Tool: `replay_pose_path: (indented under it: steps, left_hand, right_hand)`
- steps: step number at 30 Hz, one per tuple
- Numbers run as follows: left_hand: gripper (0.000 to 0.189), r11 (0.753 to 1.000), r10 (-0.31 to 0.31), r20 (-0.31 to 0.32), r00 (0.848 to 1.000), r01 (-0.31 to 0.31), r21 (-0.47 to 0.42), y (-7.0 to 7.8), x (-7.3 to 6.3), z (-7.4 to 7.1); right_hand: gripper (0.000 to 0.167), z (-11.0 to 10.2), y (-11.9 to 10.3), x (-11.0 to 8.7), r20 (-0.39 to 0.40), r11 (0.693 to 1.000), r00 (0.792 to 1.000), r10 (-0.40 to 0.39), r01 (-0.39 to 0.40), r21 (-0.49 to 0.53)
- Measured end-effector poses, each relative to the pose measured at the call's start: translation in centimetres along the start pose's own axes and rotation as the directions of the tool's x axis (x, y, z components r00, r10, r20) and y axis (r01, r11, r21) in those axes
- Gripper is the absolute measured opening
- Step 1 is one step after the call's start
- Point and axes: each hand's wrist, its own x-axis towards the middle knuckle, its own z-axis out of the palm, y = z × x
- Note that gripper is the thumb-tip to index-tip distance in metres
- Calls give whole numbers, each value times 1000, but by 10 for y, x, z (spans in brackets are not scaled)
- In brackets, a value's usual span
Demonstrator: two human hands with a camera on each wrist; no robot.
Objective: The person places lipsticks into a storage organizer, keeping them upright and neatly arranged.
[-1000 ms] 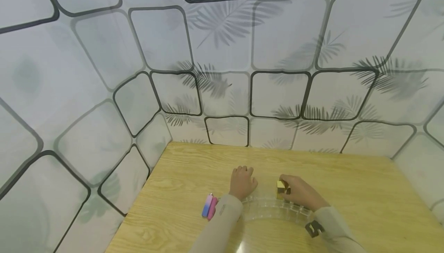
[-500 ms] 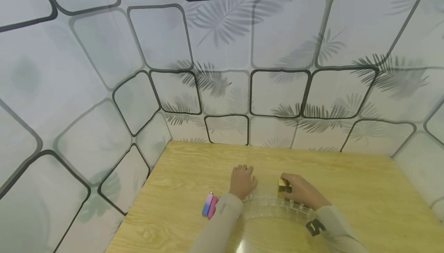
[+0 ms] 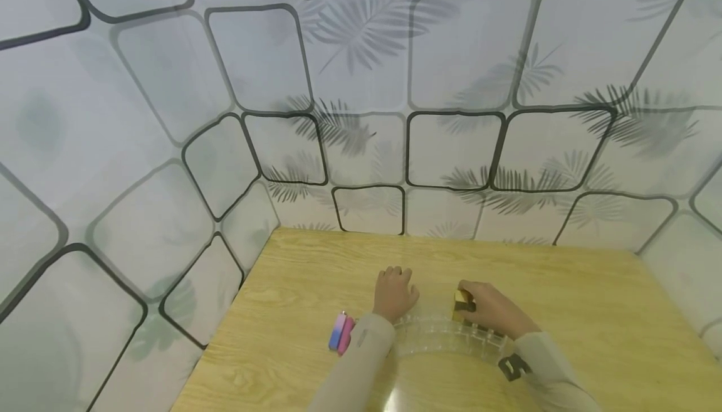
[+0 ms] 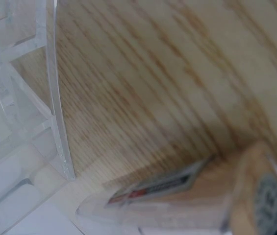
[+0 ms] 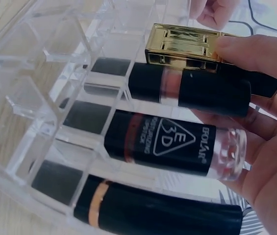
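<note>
My right hand [image 3: 492,308] pinches a gold and black lipstick [image 5: 185,45], thumb along its side. The lipstick stands at the far side of a clear curved lipstick organizer [image 3: 437,340], with its gold end pointing towards the slots in the right wrist view. Three more tubes sit in slots there: a black lipstick with a pinkish band [image 5: 170,88], a black one with white lettering [image 5: 165,144] and a black one with a copper band [image 5: 163,205]. My left hand [image 3: 393,294] rests by the organizer's left end, fingers loosely bent, apparently holding nothing.
Left of my left forearm lie a pink and blue tube [image 3: 337,332] and a pink tube [image 3: 346,337] on the wooden table [image 3: 271,349]. A peach tube [image 4: 192,196] lies near the organizer in the left wrist view. A patterned wall [image 3: 366,148] borders the table.
My right hand has shifted slightly to the right with the gold and black lipstick, which has turned a little. My left hand stays in place.
</note>
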Motion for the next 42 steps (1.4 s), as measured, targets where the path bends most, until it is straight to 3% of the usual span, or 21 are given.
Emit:
replay_pose_path:
  steps: [12,42]
  left_hand:
    - [26,1000,-9,20,1000,9,-1,2,-1,0]
    - [24,1000,14,-14,1000,-14,13,0,1,-4]
  right_hand:
    - [24,4,-3,4,23,997,1000,-17,15,81]
    - [23,-7,-4,0,-6,999,999,44,-44,-9]
